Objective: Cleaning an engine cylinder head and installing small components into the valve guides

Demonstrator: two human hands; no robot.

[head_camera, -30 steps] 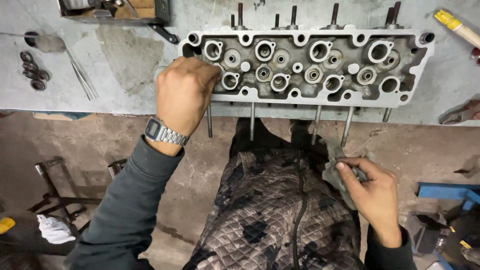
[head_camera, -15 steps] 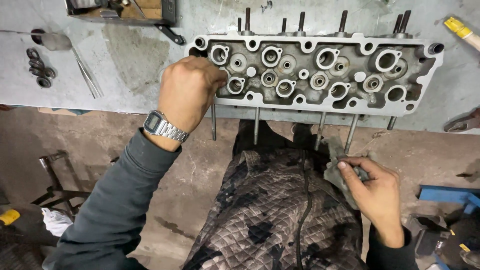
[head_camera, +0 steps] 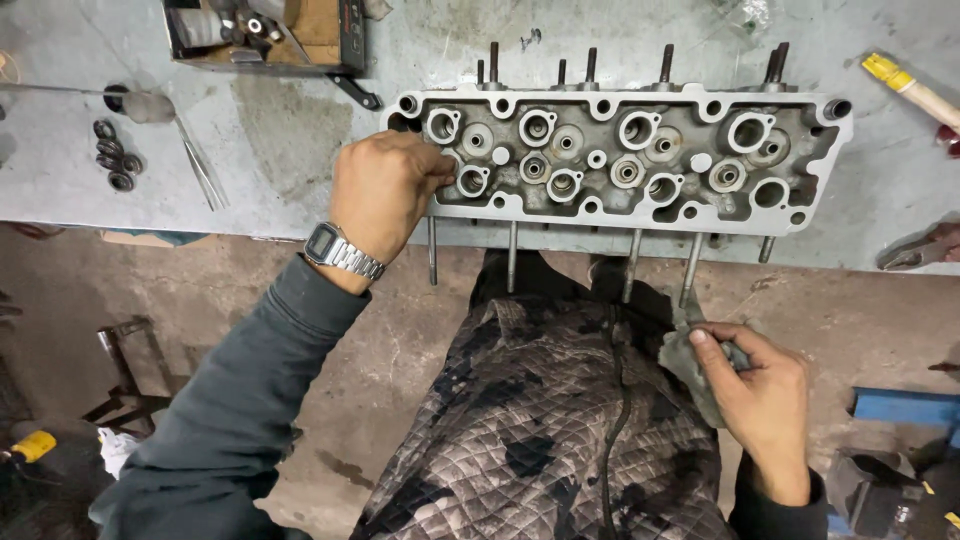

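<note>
1. Grey cast-aluminium cylinder head (head_camera: 640,150), long and rectangular with rows of round ports and valve seats, lay flat on the pale grey metal workbench (head_camera: 280,150), its near edge flush with the bench lip. Thin steel valve stems (head_camera: 690,270) hung below that edge, over the concrete floor (head_camera: 200,320).

2. Step in hand, as judged: wiping or working the rightmost long stem while the head was steadied. The next move would call for a firm brace on the casting so it did not slide off the lip.

3. Left hand (head_camera: 385,190), with a silver metal wristwatch (head_camera: 340,250) and dark grey sleeve, lay palm-down on the head's left end, fingers curled over the ports, pressing rather than gripping; nothing was enclosed.

4. Right hand (head_camera: 760,385) was low, beneath the bench, fingers pinched together on a crumpled grey rag (head_camera: 685,360) at the tip of the stem.

5. Outward: dark rubber rings (head_camera: 112,160) and a thin metal rod (head_camera: 205,175) at bench left; an open cardboard box of parts (head_camera: 300,30) above; a yellow-ended wooden handle (head_camera: 905,85) at far right; a quilted camouflage jacket (head_camera: 540,420) below.
</note>
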